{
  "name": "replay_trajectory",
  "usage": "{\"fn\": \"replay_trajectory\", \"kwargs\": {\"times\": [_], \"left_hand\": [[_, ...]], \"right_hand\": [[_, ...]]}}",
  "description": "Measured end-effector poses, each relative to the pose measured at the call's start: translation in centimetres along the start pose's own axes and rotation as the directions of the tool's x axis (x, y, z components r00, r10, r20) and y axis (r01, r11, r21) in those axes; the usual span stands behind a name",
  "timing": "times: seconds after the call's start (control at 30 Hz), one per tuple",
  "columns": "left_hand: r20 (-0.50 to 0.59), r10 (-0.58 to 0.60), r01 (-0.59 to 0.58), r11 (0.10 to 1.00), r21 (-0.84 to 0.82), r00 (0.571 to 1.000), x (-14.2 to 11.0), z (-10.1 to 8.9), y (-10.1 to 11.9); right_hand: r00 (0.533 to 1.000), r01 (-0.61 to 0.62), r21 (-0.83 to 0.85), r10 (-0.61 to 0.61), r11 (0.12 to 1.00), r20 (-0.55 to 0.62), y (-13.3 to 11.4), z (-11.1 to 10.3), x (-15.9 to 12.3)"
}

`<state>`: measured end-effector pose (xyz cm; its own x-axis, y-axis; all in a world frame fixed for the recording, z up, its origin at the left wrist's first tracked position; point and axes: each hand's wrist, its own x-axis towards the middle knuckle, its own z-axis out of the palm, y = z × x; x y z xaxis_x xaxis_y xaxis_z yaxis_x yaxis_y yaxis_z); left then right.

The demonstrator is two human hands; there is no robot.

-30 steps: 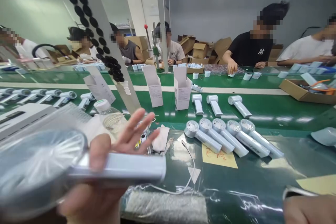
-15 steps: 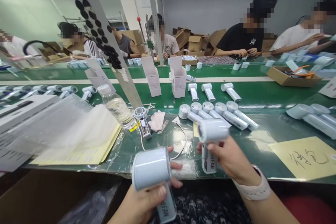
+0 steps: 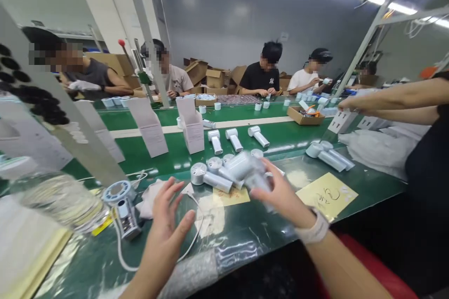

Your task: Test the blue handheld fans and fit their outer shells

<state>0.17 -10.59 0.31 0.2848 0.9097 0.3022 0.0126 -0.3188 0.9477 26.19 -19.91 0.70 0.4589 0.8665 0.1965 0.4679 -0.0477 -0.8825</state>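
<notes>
Grips a pale-blue, cylinder-headed plastic fan in the right hand near similar fans; holds the left hand wide.

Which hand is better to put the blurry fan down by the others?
Probably the right hand, since it holds the blurry fan close to the other fans. The left hand is open and holds nothing.
</notes>
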Motion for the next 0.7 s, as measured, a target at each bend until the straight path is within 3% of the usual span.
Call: {"fn": "replay_trajectory", "kwargs": {"times": [0.07,0.1,0.17,0.27,0.4,0.53,0.6,0.7], "left_hand": [[-0.022,-0.061,0.061,0.998,0.017,0.998,1.5,-0.9,0.0],[-0.022,-0.089,0.09,0.996,0.019,0.996,2.2,-1.3,0.1],[-0.005,-0.092,0.093,0.995,0.027,0.996,3.6,-1.6,0.3],[-0.011,0.028,-0.027,0.996,0.083,1.0,6.2,-1.2,0.4],[-0.083,0.169,-0.141,0.952,0.271,0.982,9.4,-0.6,-1.1],[-0.084,0.355,-0.264,0.815,0.516,0.931,10.0,-0.4,-4.4],[-0.025,0.414,-0.334,0.767,0.548,0.91,9.2,0.3,-5.6],[0.05,0.422,-0.383,0.761,0.524,0.905,7.9,1.4,-6.2]], "right_hand": [[0.971,-0.168,-0.352,0.093,0.921,-0.221,2.8,-5.3,3.2],[0.947,-0.241,-0.416,0.118,0.877,-0.299,4.2,-7.6,4.5],[0.916,-0.329,-0.491,0.148,0.807,-0.372,6.6,-11.0,6.6],[0.906,-0.387,-0.583,0.179,0.714,-0.383,9.7,-13.6,7.9],[0.893,-0.436,-0.689,0.181,0.579,-0.413,12.2,-14.7,7.9],[0.886,-0.454,-0.763,0.148,0.459,-0.439,12.3,-14.7,9.6],[0.922,-0.384,-0.806,0.135,0.45,-0.364,11.6,-13.7,12.2],[0.976,-0.21,-0.847,0.15,0.489,-0.155,10.3,-10.3,17.8]]}}
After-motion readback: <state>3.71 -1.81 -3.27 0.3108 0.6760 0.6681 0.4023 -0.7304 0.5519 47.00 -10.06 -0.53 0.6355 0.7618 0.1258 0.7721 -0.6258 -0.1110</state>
